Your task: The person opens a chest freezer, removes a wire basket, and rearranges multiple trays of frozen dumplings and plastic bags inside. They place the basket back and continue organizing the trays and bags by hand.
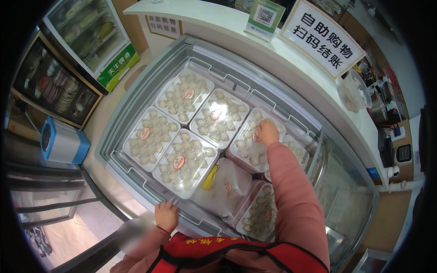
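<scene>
Below me is a chest freezer (128,94) with its near part uncovered, holding several clear-lidded plastic trays of dumplings. My right hand (268,131) rests with curled fingers on the lid of a dumpling tray (254,158), beside its round label; whether it grips anything I cannot tell. Left of that lie more trays, among them one in the middle (220,117) and one nearer me (186,163). A cloudy plastic bag (230,184) with a yellow piece lies below them. My left hand (166,216) has its fingers curled over the freezer's near rim.
A white counter (205,24) with signs and a plastic tub (355,90) runs along the far side. The freezer's sliding glass lid (344,191) covers its right end. Wire basket rails (218,73) edge the trays. At left stand a blue and white appliance (65,141) and a glass-door refrigerator (90,30).
</scene>
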Available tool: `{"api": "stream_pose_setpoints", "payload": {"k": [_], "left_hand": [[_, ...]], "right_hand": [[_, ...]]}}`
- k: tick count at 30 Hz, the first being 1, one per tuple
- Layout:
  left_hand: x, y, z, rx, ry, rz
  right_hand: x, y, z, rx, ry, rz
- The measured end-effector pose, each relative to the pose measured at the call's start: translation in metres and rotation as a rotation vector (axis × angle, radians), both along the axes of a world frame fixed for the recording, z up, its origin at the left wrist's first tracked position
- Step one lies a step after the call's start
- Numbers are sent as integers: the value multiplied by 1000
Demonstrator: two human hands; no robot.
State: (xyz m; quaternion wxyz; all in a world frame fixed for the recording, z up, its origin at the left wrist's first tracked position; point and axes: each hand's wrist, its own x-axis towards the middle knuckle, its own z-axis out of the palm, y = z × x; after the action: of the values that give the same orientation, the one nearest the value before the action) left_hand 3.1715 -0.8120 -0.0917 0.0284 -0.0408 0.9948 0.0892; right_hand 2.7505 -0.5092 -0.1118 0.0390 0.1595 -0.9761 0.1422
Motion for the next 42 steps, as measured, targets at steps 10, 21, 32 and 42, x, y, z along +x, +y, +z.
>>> {"api": "stream_pose_setpoints", "payload": {"k": [10,21,32,42], "left_hand": [[-5,30,-15,-22,-134,46],[-5,41,13,35,-97,307],[-26,31,3,-162,-213,362],[-25,25,-12,-119,-213,353]], "right_hand": [[-92,37,-47,164,-100,-232],[-120,73,-74,545,126,114],[-116,70,-75,771,269,102],[-110,61,-64,723,283,86]]}}
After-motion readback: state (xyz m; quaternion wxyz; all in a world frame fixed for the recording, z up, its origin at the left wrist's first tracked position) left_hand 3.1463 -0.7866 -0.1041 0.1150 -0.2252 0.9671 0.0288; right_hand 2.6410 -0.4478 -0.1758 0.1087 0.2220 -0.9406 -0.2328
